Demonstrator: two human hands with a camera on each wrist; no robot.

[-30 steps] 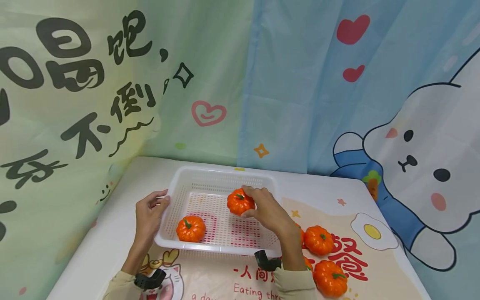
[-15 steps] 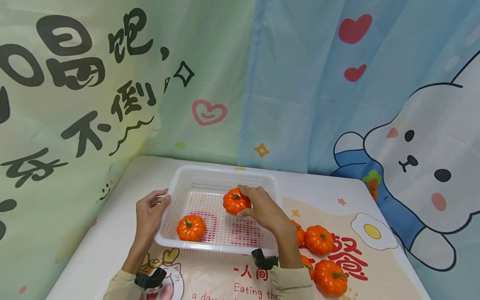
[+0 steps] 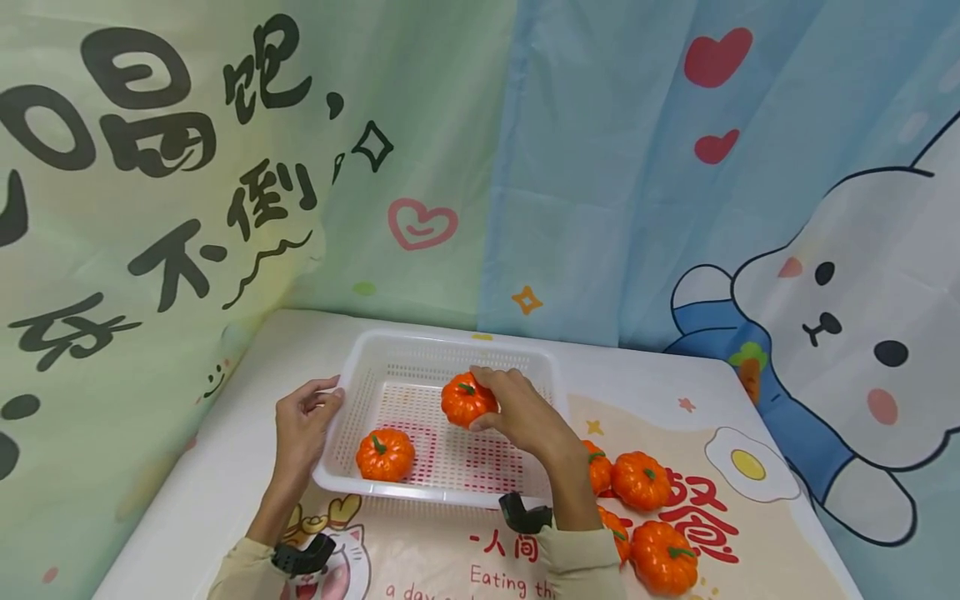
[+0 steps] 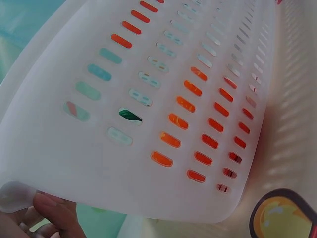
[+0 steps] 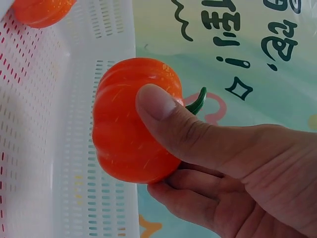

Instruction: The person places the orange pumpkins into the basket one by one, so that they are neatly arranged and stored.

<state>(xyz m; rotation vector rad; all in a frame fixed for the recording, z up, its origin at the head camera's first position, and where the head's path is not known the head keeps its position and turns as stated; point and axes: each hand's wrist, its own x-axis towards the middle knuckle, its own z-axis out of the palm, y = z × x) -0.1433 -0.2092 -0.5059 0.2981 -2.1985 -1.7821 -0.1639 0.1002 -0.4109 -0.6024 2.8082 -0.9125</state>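
The fingers (image 5: 195,191) of my right hand (image 3: 521,408) grasp an orange pumpkin (image 3: 467,400), my thumb (image 5: 157,101) pressed against one side and the others curled beneath it. Its green stem (image 5: 197,102) sticks out past my thumb in the right wrist view. I hold this pumpkin within the outline of the white basket (image 3: 405,493), toward the far side; how high above the bottom I cannot tell.

My left hand (image 3: 302,425) pinches the basket's rim at the left side, thumb on the plastic and the rest bent in behind.

Inside the basket, a second pumpkin (image 3: 385,455) sits in the near left corner, well apart from the one I carry; orange also shows through the slots (image 4: 186,104) in the left wrist view.

Black mounts circle my wrists, just above pale sleeves (image 3: 585,560). To the right of the basket, four more pumpkins (image 3: 641,481) stand close together on the table (image 3: 187,508), the two leftmost partly hidden by my right arm. Near them a fried egg (image 3: 750,462) is printed, and behind the table hangs a green and blue curtain (image 3: 570,200) with hearts, black lettering and a white cartoon animal.
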